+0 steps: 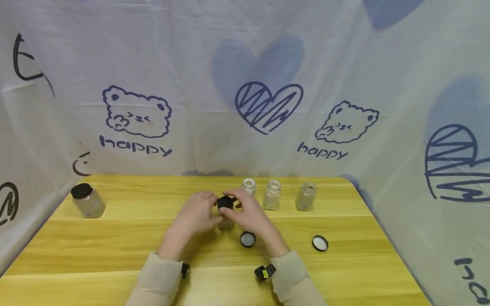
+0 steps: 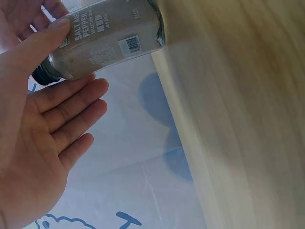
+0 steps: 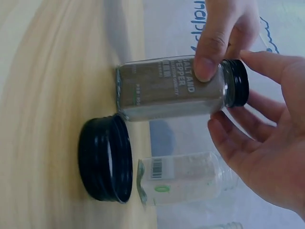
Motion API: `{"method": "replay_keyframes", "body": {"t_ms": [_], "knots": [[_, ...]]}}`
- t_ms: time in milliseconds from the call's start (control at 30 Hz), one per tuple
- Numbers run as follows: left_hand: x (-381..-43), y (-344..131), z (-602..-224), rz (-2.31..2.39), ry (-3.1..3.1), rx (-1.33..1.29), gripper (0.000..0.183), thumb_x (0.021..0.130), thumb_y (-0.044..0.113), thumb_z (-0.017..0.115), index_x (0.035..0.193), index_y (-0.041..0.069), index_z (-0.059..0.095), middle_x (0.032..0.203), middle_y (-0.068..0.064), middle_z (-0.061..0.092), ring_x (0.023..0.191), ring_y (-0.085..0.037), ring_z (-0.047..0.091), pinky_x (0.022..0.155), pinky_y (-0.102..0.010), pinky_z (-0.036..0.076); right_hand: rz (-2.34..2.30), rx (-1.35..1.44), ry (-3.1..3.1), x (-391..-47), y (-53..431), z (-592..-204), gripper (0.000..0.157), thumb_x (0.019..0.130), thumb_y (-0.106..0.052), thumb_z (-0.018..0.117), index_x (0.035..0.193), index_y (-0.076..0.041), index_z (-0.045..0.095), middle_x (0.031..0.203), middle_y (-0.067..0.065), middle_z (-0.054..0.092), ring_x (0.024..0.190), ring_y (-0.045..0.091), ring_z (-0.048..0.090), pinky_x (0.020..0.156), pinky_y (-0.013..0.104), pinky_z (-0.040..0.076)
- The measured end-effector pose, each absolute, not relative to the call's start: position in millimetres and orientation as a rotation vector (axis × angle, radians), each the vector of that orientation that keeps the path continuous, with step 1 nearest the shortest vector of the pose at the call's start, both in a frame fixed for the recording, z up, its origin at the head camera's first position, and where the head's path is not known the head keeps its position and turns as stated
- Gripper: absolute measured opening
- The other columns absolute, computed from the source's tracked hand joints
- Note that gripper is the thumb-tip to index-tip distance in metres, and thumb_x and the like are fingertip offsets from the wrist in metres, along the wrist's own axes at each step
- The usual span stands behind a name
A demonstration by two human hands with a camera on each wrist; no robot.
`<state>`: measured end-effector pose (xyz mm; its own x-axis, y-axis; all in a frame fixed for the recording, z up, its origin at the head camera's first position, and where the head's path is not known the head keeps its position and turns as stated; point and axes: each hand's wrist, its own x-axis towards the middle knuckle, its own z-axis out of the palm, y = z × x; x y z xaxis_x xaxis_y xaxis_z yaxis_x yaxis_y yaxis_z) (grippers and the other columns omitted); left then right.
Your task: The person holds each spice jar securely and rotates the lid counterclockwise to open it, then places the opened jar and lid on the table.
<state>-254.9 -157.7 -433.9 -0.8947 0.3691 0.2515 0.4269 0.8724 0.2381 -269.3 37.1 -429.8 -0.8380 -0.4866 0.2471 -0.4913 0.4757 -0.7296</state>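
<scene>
A square glass spice jar (image 1: 225, 224), filled with grey-brown powder and labelled "SALT AND PEPPER" (image 3: 169, 88), stands upright mid-table. My left hand (image 1: 196, 213) holds its body. In the left wrist view the thumb (image 2: 55, 36) presses the label while the straighter fingers lie along the opposite side. My right hand (image 1: 250, 212) grips the black screw lid (image 1: 225, 202) on top, thumb and fingertips around its rim. Right beside the jar, a loose black lid (image 3: 102, 162) lies on the table with its inside up. Behind the right hand is an uncapped clear jar (image 3: 186, 179).
Three uncapped glass jars stand at the back: one partly hidden (image 1: 249, 186), a second (image 1: 272, 196) and a third (image 1: 306, 197). Another upturned black lid (image 1: 320, 243) lies to the right. A black-capped jar (image 1: 89, 203) stands far left. Printed cloth (image 1: 199, 85) hangs behind.
</scene>
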Motion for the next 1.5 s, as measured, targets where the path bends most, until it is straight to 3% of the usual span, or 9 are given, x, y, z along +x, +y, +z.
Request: {"method": "replay_keyframes", "body": {"t_ms": [167,400,833,1167,1333,1500], "knots": [[-254.5,-157.0,-436.0,-0.449,-2.839,-0.604,0.042,0.084,0.039,0.086,0.106,0.006,0.070,0.099,-0.003,0.066,0.100,-0.026,0.061,0.101,-0.049,0.049,1.383,0.802,-2.654,-267.2,34.7,-432.8,0.049,0.093,-0.023,0.081,0.135,-0.004,0.063,0.127,0.010,0.062,0.111,0.025,0.063,0.093,0.044,0.057],[-255.2,-156.9,-437.2,-0.441,-2.832,-0.608,0.042,0.084,0.040,0.086,0.105,0.007,0.070,0.097,-0.002,0.065,0.097,-0.025,0.061,0.097,-0.048,0.051,1.332,0.795,-2.641,-269.7,34.3,-437.2,0.045,0.092,-0.022,0.083,0.130,-0.005,0.066,0.122,0.009,0.064,0.109,0.023,0.064,0.091,0.043,0.058],[-255.4,-158.0,-434.9,-0.481,-2.838,-0.612,0.038,0.084,0.034,0.086,0.104,0.006,0.070,0.100,-0.005,0.068,0.098,-0.026,0.062,0.102,-0.050,0.049,1.327,0.852,-2.655,-268.9,34.4,-434.2,0.045,0.095,-0.017,0.076,0.137,-0.002,0.065,0.134,0.012,0.063,0.121,0.028,0.061,0.096,0.049,0.056],[-255.1,-157.8,-437.8,-0.482,-2.823,-0.614,0.039,0.084,0.035,0.087,0.102,0.005,0.070,0.098,-0.005,0.067,0.097,-0.026,0.062,0.101,-0.050,0.050,1.403,0.875,-2.610,-267.1,35.6,-434.6,0.048,0.094,-0.013,0.073,0.141,-0.007,0.063,0.143,0.009,0.061,0.132,0.027,0.057,0.105,0.047,0.052],[-255.1,-157.8,-437.8,-0.474,-2.829,-0.612,0.040,0.084,0.037,0.086,0.104,0.006,0.070,0.100,-0.004,0.067,0.102,-0.028,0.063,0.107,-0.053,0.047,1.508,0.788,-2.507,-264.8,32.6,-436.6,0.046,0.093,-0.019,0.079,0.137,-0.012,0.065,0.140,0.007,0.058,0.122,0.027,0.060,0.101,0.045,0.055],[-255.6,-157.9,-438.4,-0.461,-2.819,-0.614,0.042,0.085,0.038,0.086,0.106,0.005,0.070,0.101,-0.004,0.068,0.102,-0.029,0.064,0.104,-0.052,0.049,1.494,0.721,-2.473,-264.4,29.9,-437.9,0.042,0.090,-0.018,0.083,0.129,-0.011,0.069,0.130,0.006,0.060,0.113,0.025,0.062,0.096,0.043,0.058]]}}
